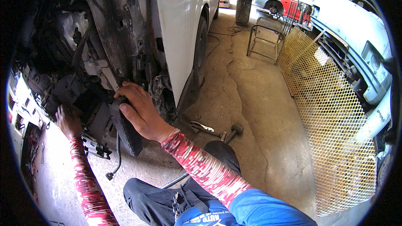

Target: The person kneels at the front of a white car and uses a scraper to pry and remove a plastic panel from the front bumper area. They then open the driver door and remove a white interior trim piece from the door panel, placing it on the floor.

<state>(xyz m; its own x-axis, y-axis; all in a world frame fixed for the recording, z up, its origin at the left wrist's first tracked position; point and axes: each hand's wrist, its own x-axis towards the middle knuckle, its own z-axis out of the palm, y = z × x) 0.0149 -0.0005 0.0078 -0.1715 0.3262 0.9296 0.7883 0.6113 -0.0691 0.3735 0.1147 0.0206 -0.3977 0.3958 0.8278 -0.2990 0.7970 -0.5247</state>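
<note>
My right hand (140, 111) is closed over the top of a long black part (127, 132) at the open, stripped end of a white vehicle (176, 29). Its thumb lies on the near side, its fingers over the top edge beside a pale metal bracket (109, 77). Farther left, my left hand (69, 121) reaches up among dark parts with bent fingers; what they grip is in shadow. A black cable with a plug (110, 175) dangles below the black part. Between the hands hangs a bright metal bracket (96, 147).
A hammer (235, 130) and a metal tool (203, 127) lie on the concrete by my knee. To the right, a yellow mesh panel (326, 125) leans against a pale blue vehicle body (356, 29). A metal stool (268, 27) stands behind, near cables (234, 29) and a pillar (246, 0).
</note>
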